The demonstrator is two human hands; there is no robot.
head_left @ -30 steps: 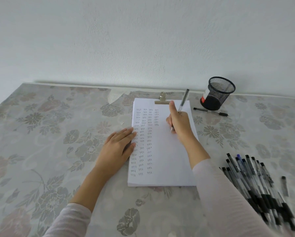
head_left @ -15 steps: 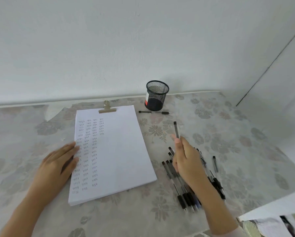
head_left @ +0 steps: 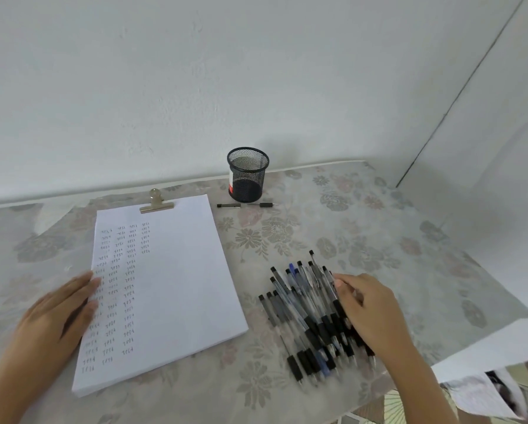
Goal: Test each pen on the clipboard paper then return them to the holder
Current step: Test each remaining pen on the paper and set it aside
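The right hand (head_left: pixel 363 307) is now dropping onto the pen pile (head_left: pixel 305 316), grip unclear, the flat left hand (head_left: pixel 57 310) steadying the paper (head_left: pixel 170 286) beside that pile; brushing could roll pens away.

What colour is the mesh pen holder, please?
The holder is black; the head view shows it best.

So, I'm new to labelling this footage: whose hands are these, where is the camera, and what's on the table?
No machine here: a person wears one camera on the head, looking down at their own hands. The left hand lies flat on the edge of the paper, held by a clip. The right hand rests on a pile of pens; whether it grips one is unclear. A mesh holder stands at the back, one pen lying before it.
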